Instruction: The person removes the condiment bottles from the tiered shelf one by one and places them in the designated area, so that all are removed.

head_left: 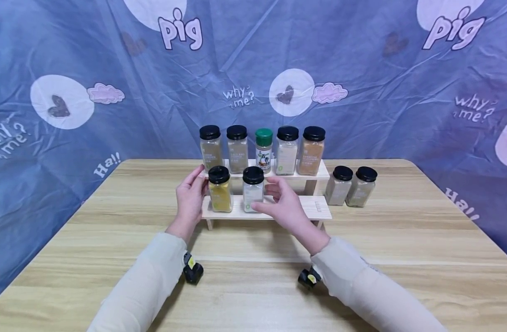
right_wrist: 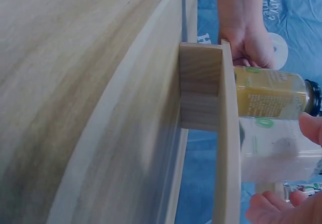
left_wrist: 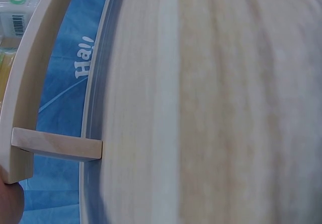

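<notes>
A two-tier wooden rack [head_left: 319, 213] stands on the table. My left hand [head_left: 189, 196] grips its left end; the right wrist view shows those fingers curled there. On the lower tier stand a jar of yellow powder [head_left: 221, 196] and, to its right, a jar of white powder [head_left: 250, 192], both black-lidded and upright. My right hand [head_left: 287, 205] is around the white jar's right side. Its thumb [right_wrist: 311, 127] lies in front of the jar, and its other fingers [right_wrist: 271, 208] stay slightly apart from the glass in the right wrist view.
Along the upper tier are several seasoning jars, including a green-capped bottle [head_left: 263, 150] in the middle. Two black-lidded jars, one grey [head_left: 338, 186] and one greenish [head_left: 360, 188], stand on the table right of the rack. A blue printed cloth [head_left: 153, 110] hangs behind.
</notes>
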{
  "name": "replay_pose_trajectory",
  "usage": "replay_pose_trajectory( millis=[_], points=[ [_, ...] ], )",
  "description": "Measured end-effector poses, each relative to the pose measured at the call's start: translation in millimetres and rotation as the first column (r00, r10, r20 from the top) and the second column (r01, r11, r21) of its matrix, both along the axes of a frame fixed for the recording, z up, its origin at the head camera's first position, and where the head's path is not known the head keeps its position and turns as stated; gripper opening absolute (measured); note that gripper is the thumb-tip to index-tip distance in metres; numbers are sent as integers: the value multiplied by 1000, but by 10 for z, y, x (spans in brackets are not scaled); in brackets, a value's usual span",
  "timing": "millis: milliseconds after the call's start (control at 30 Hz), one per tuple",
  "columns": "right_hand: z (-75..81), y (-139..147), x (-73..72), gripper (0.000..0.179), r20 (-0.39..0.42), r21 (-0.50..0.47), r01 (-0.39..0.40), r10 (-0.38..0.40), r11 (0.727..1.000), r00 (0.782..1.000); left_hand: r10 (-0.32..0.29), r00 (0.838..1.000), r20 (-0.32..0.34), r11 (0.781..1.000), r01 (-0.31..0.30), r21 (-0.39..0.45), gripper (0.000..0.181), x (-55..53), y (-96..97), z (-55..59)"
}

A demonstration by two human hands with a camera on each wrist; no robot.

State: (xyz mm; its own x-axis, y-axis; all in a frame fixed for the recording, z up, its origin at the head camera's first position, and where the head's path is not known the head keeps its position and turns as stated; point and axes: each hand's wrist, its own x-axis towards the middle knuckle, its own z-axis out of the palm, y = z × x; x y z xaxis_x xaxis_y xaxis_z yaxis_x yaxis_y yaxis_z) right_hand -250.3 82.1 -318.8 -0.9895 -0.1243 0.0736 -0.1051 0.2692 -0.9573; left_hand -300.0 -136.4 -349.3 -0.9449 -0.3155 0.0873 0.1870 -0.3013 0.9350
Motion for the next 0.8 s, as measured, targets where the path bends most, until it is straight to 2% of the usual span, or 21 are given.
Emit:
replay_pose_trajectory(
  millis=[267, 567, 800],
  points=[
    [-51, -104, -58, 68, -74, -36, 15, -18, 999, 997, -2, 1000, -10, 1000, 2, -5, 35, 11, -4, 25],
    [-98, -161, -100, 69, -59, -57, 41, -44, 998, 997, -2, 1000, 1, 1000, 2, -8, 35, -6, 4, 29],
    [-137, -184, -118, 68, -55, -50, 32, -34, 998, 998, -6, 1000, 7, 1000, 6, 8, 36, 12, 6, 22]
  ],
)
